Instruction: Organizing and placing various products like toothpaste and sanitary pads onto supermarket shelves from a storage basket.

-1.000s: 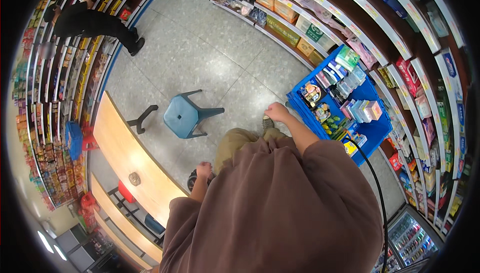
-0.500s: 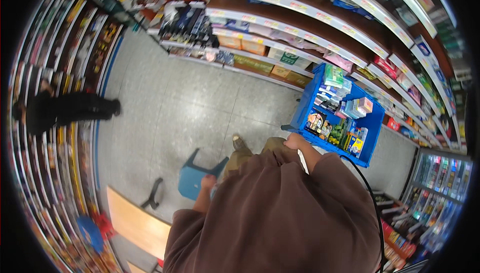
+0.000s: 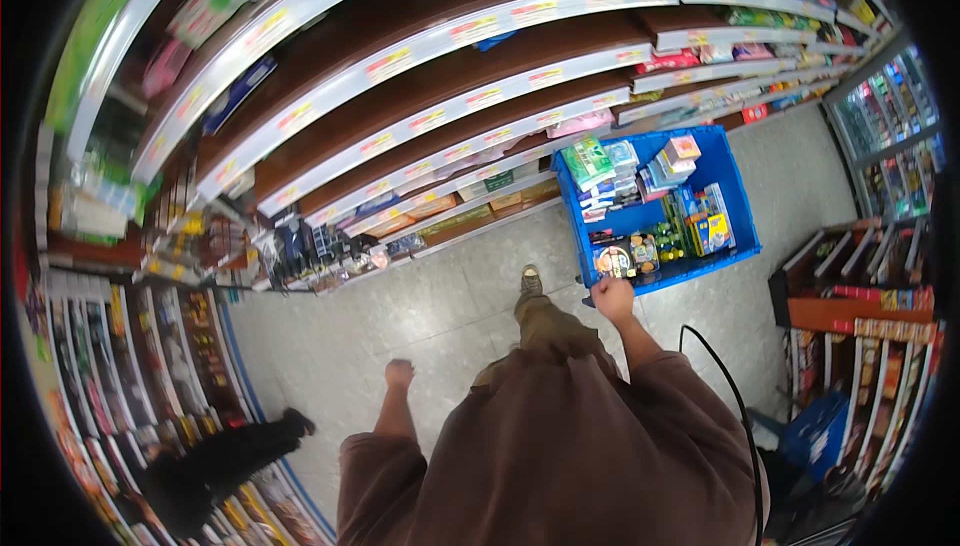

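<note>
My right hand [image 3: 612, 298] is curled into a fist at the near-left corner of a big blue crate [image 3: 742, 258]. Whether its hidden fingers grip a part of the crate cannot be seen. Inside the crate lie a green-and-white package [image 3: 587, 162], a pale pink-and-white box [image 3: 683, 151], a yellow-and-blue pack [image 3: 713, 234], dark round-labelled packs [image 3: 617, 260] and several green items. My left hand [image 3: 399, 373] hangs at my left side over the floor, loosely closed, with nothing seen in it.
Long shelves [image 3: 480, 31] with white edge strips run across the far side, close behind the crate. A person in dark clothes [image 3: 225, 466] stands at lower left beside stocked shelves. Brown racks [image 3: 850, 296] and a glass-fronted cooler [image 3: 890, 126] stand on the right.
My view has turned rightward, so the shelves now fill the far side. The blue stool and wooden table have left the view. My right hand remains at the crate's corner; my left hand has swung forward.
</note>
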Demonstrator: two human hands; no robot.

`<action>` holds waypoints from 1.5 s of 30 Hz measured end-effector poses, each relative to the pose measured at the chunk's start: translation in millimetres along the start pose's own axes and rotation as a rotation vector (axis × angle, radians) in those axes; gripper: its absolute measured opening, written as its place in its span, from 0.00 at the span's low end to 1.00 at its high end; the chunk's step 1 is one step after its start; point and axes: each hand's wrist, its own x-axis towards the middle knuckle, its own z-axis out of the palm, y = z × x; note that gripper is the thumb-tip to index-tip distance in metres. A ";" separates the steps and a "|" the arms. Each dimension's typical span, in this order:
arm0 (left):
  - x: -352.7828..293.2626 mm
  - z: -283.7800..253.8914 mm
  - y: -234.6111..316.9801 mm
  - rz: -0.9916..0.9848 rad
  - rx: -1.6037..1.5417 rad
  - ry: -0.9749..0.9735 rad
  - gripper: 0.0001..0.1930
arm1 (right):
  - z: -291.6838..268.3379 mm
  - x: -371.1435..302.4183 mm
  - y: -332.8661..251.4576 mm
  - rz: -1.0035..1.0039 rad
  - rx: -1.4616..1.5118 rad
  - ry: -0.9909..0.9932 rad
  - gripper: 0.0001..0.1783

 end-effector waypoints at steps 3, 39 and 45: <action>-14.8 -24.1 182.3 -0.129 -0.539 -0.051 0.12 | -4.7 27.9 18.4 0.115 0.060 0.287 0.17; 48.8 -82.0 442.9 0.702 0.620 -0.499 0.14 | -28.8 104.4 70.5 0.709 0.311 -0.505 0.60; 12.0 -51.2 495.4 0.780 0.598 -0.547 0.16 | -8.1 94.9 92.8 0.679 0.312 -0.563 0.64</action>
